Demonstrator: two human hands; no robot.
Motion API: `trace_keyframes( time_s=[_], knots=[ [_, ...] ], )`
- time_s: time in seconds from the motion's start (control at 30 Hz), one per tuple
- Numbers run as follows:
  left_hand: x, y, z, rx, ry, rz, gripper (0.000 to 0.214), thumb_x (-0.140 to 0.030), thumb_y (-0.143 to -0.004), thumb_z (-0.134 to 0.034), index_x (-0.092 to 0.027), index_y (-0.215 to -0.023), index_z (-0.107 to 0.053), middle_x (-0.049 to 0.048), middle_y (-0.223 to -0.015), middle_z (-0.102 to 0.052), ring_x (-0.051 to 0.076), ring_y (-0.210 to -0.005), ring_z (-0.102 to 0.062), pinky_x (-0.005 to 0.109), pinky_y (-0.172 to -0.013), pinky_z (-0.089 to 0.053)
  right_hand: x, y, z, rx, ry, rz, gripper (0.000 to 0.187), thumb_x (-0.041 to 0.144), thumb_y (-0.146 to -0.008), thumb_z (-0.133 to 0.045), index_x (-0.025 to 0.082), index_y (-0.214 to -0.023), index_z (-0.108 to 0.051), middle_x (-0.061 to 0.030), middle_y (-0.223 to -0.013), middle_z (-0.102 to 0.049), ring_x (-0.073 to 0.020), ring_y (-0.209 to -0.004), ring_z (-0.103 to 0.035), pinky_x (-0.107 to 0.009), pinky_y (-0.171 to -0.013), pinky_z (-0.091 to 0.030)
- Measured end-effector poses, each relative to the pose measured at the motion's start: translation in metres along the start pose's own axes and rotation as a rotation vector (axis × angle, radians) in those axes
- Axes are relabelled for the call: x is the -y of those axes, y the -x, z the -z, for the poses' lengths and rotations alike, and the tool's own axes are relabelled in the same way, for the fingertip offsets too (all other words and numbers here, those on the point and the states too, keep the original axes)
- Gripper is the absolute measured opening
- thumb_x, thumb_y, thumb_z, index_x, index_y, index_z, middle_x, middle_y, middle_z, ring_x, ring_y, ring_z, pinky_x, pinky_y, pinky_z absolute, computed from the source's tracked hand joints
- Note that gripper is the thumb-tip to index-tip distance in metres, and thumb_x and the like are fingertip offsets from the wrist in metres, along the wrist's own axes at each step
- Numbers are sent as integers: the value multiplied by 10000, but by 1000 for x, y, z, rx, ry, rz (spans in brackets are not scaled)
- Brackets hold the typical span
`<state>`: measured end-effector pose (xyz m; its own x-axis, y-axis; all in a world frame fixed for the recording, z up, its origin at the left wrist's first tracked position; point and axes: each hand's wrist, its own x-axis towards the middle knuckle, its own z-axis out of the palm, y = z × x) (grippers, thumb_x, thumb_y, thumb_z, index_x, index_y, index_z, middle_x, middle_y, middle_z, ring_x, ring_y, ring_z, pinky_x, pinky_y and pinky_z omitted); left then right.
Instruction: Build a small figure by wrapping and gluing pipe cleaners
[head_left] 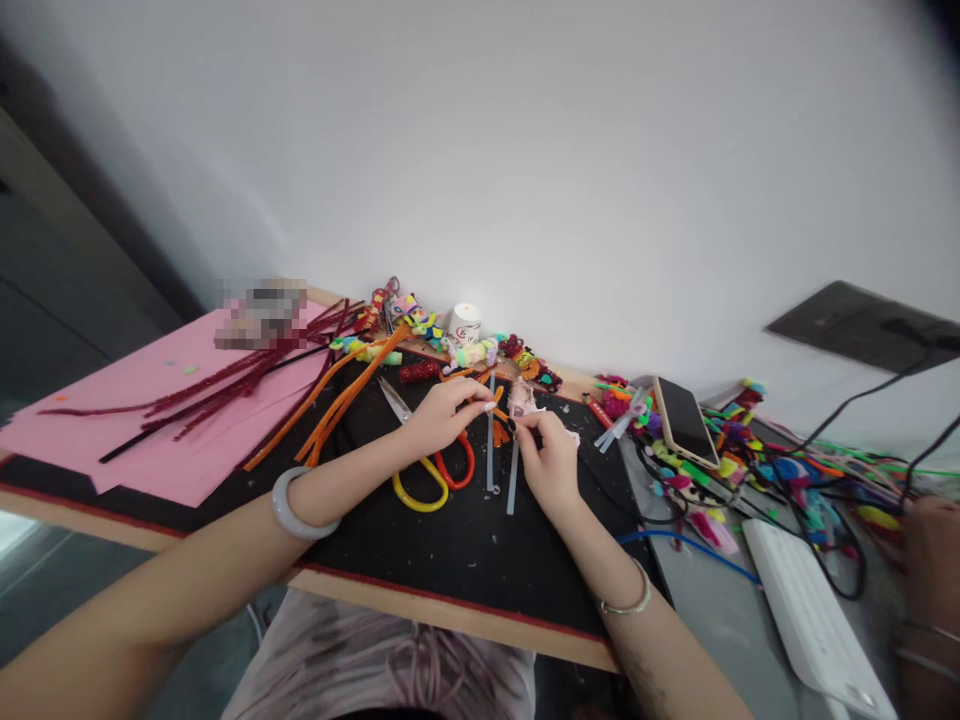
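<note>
Pink-white fluff covers the small fuzzy craft piece (520, 398), held just above the black felt mat (450, 560) near its far edge, at twelve o'clock from the right hand (553, 462). That hand's thumb and forefinger are pinched together on the piece's lower end. The left hand (444, 412) comes in from nine o'clock with its fingers loosely curled and its tips close to the piece's left side; whether they truly grip it I cannot tell. The piece looks feather-light, soft and easily crushed, probably bendable, so a gentle fingertip hold low on its stem seems best, not on the fluff. Yellow-and-red-handled steel scissors (431, 470) lie partly under the left hand, at seven o'clock from the piece, and two clear plastic glue sticks (492, 450) lie at six. Fingers hide the piece's lower half, its shape is too small to read, and a second person's hand (930, 560) is cut off at three o'clock.
</note>
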<state>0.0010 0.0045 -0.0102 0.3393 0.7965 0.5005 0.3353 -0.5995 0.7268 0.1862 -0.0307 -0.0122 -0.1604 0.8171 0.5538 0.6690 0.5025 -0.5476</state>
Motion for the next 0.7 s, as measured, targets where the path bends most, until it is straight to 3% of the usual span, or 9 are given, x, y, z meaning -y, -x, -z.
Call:
trace_keyframes(
  time_s=[0.23, 0.7],
  knots=[
    [5, -1, 2, 118, -2, -9, 170, -268, -855, -504, -158, -865, -634, 43, -857, -659, 157, -810, -593, 263, -762, -436, -6, 1, 2, -22, -38, -101, 95, 212, -850, -495, 190, -801, -574, -31, -760, -617, -162, -716, -571, -279, -662, -448],
    [2, -1, 2, 177, 103, 90, 207, -297, -856, -491, -147, -855, -634, 29, -826, -649, 145, -777, -585, 248, -737, -435, -6, 2, 3, -43, 1, -38, 98, 209, -852, -490, 199, -793, -568, -24, -764, -603, -159, -730, -568, -281, -673, -455]
  ],
)
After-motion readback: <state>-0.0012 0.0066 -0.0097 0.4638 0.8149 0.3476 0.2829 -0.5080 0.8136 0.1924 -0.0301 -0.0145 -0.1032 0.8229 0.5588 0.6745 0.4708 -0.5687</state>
